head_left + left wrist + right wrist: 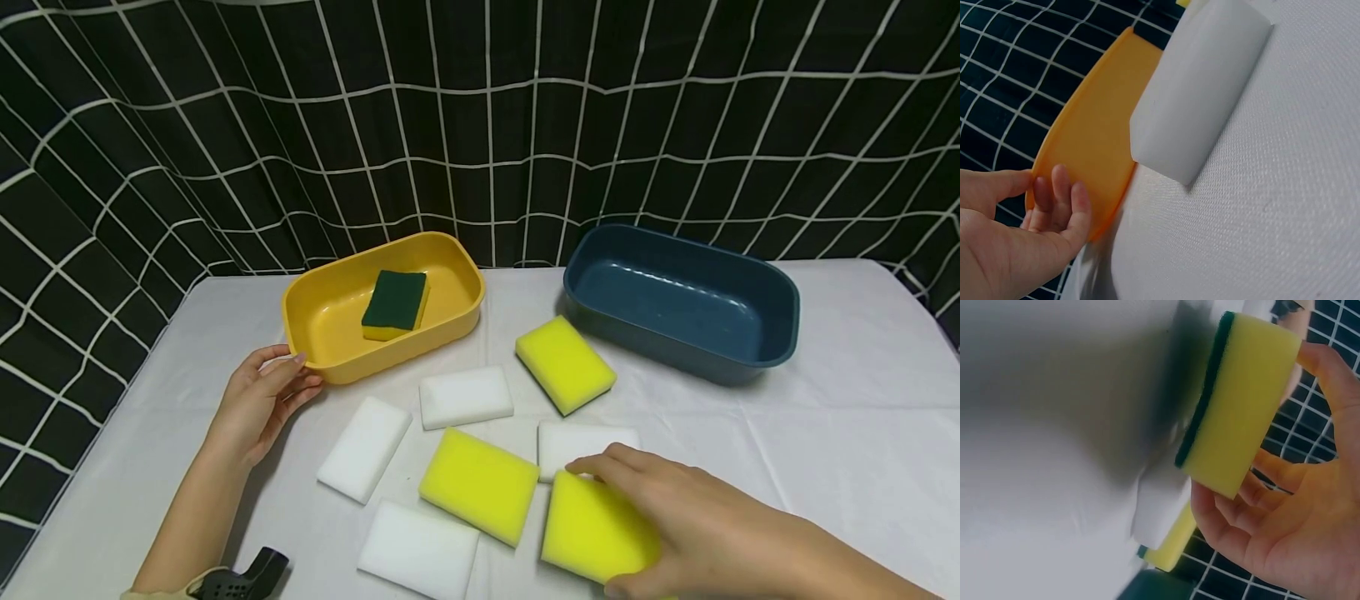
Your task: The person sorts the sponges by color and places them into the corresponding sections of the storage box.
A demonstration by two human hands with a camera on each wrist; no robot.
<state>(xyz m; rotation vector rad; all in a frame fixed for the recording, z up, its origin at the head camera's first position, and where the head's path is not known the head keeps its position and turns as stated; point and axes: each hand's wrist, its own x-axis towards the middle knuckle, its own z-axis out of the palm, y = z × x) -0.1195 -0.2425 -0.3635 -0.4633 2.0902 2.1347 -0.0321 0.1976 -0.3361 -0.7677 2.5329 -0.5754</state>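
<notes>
My left hand [262, 400] holds the near left end of a yellow plastic bin [382, 354], thumb and fingers around its outer wall in the left wrist view. Inside the bin lies one sponge [395, 302], green scouring side up. My right hand [675, 517] grips a yellow sponge [592, 533] by its edges. In the right wrist view this sponge [1247, 400] shows its dark green scouring layer facing the table, above a shadow on the cloth. Two other yellow sponges, one central [480, 483] and one farther back [565, 365], lie yellow side up.
Several white sponge blocks lie around the middle: one left [365, 450], one central [465, 397], one in front [420, 550], one partly behind the right hand [573, 442]. A dark blue bin [675, 333] stands at back right. Behind the white-covered table [847, 450] hangs a black checked curtain [510, 125].
</notes>
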